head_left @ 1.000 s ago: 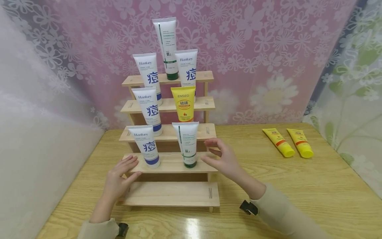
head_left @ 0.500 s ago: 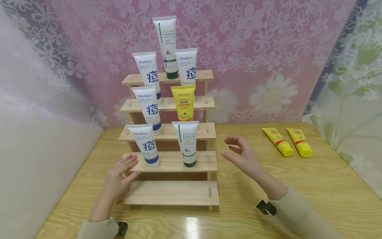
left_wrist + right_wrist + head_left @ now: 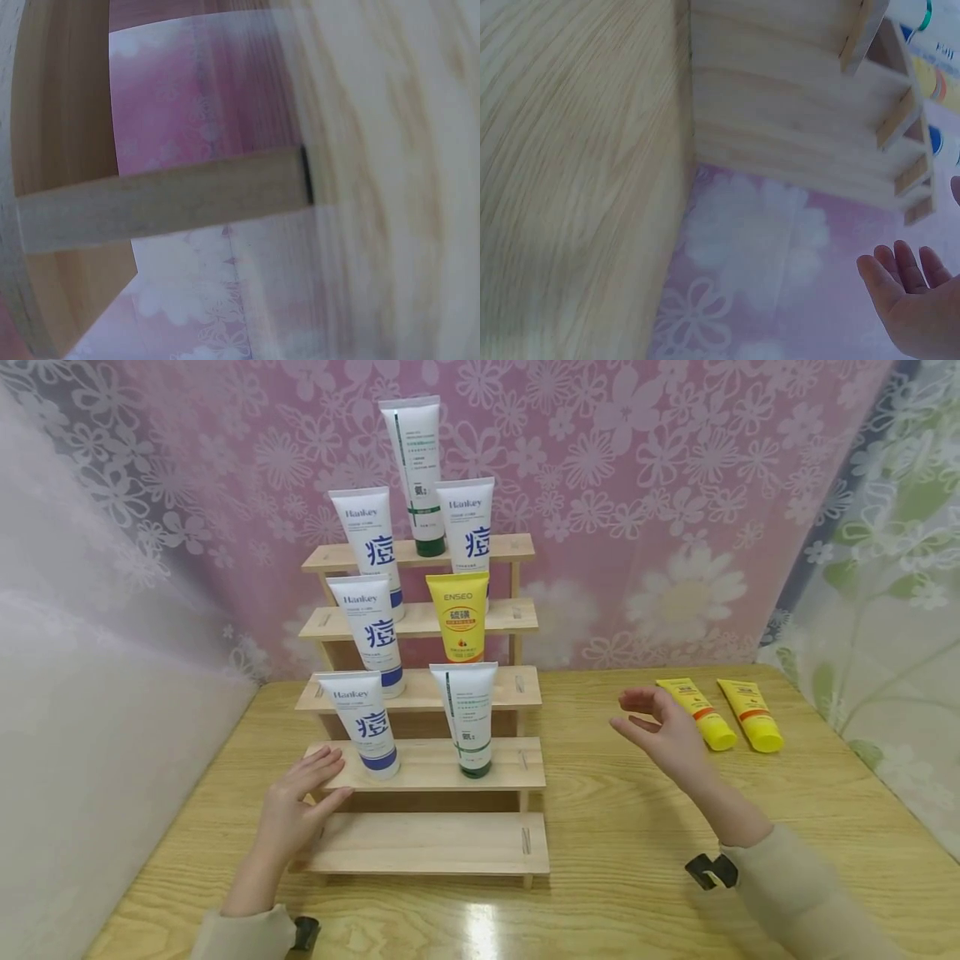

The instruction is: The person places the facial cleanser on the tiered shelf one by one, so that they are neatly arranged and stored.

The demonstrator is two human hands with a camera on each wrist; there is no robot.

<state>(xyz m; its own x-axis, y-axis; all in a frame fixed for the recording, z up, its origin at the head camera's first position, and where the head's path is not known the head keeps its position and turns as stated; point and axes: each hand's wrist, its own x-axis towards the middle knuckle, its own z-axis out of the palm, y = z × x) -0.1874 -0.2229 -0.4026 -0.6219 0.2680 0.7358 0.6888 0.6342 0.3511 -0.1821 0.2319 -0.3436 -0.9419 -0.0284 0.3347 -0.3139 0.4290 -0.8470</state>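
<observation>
My left hand (image 3: pixel 292 806) rests on the left end of the second-lowest step of a wooden tiered stand (image 3: pixel 427 843), beside a white and blue tube (image 3: pixel 360 724). My right hand (image 3: pixel 663 732) holds nothing, its fingers loosely bent, over the table just left of a yellow tube (image 3: pixel 697 714) lying flat. Right of that lies a second yellow tube (image 3: pixel 750 716). On the same step as the white and blue tube stands a white and green tube (image 3: pixel 467 718). In the right wrist view the fingers of the right hand (image 3: pixel 919 307) show apart from the stand's side (image 3: pixel 802 105).
Higher steps bear an upright yellow tube (image 3: pixel 459 617), several more white and blue tubes (image 3: pixel 367 631), and a tall white and green tube (image 3: pixel 417 477) at the top. The wooden table (image 3: pixel 600 860) meets a flowered pink curtain (image 3: pixel 637 527) behind and a pale wall (image 3: pixel 112 710) at left.
My right hand has moved right, from beside the lower white and green tube to beside the lying yellow tubes. The left hand has stayed on the stand.
</observation>
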